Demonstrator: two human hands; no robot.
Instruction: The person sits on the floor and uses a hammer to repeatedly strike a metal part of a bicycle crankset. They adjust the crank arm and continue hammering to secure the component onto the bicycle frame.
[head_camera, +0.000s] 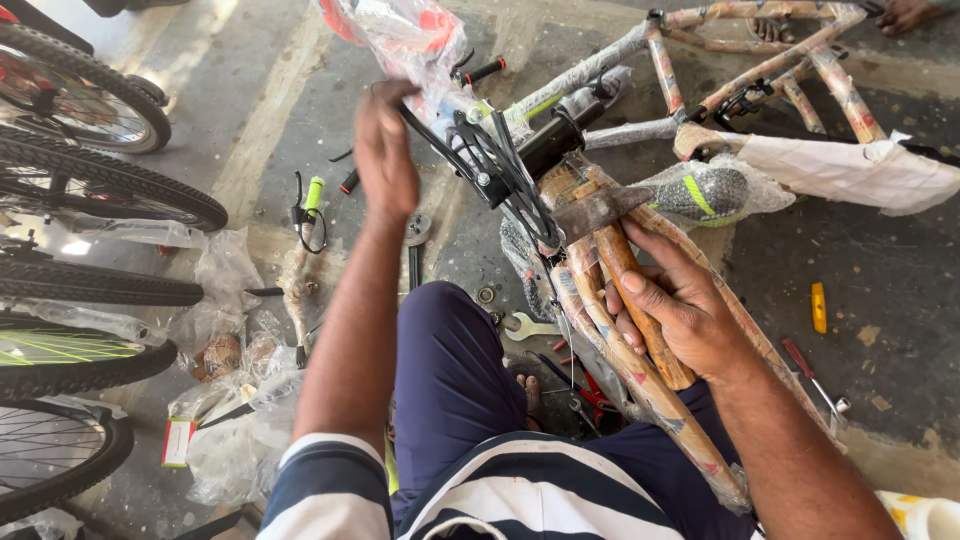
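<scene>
Fig.: my right hand (672, 310) is closed round a wooden-handled hammer (625, 285), pinning it vs. the paper-wrapped bike frame (640, 375); my left hand (385, 150), fingers curled, grips a black bar of the front basket bracket (495, 165). Risk: the hammer head, w/ its handle lying loose along slick wrap, could slide off & hit cables just ahead. A spanner (528, 326) & plastic bags (235, 400) clutter the floor below-left of my hands.
</scene>
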